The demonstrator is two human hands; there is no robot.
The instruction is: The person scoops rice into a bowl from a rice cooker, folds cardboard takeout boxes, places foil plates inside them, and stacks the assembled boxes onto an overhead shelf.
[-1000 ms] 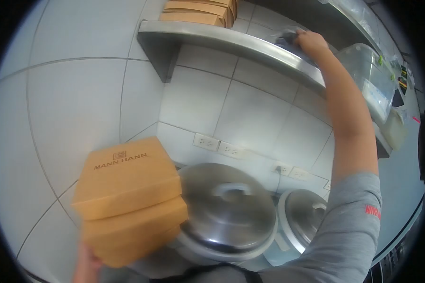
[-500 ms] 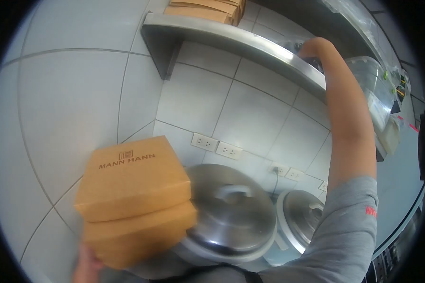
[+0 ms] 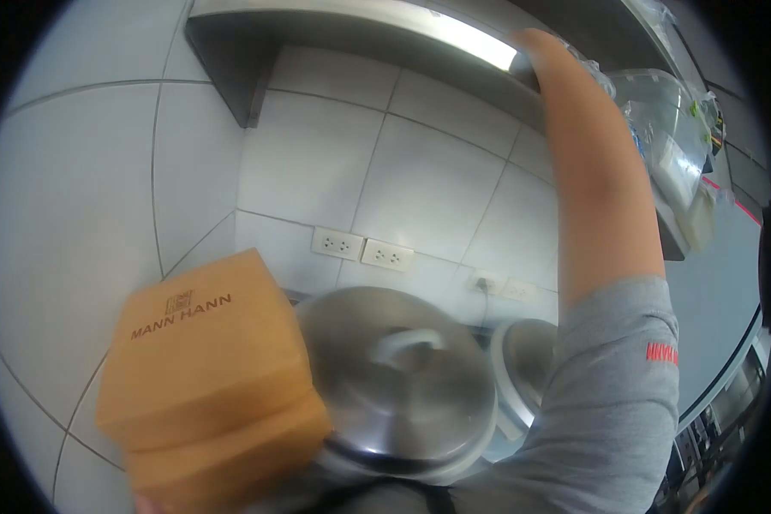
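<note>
Two brown cardboard boxes [image 3: 201,355] printed "MANN HANN" are stacked at the lower left. A small part of my left hand [image 3: 146,504] shows under them at the bottom edge, holding the stack from below; most of its fingers are hidden. My right arm stretches up to the steel shelf [image 3: 351,19], where my right hand [image 3: 533,44] is at the shelf's front edge. Its fingers are out of sight, and I cannot tell whether it holds anything.
Below the shelf stand a large pot with a steel lid [image 3: 394,377] and a smaller lidded one [image 3: 527,355]. Wall sockets [image 3: 387,254] line the tiles. Clear plastic containers [image 3: 660,120] and plastic bags sit on the right part of the shelf.
The view has shifted, and the boxes now appear lower and further left. My right hand shows higher and further left, at the shelf edge. The boxes on the shelf are out of view.
</note>
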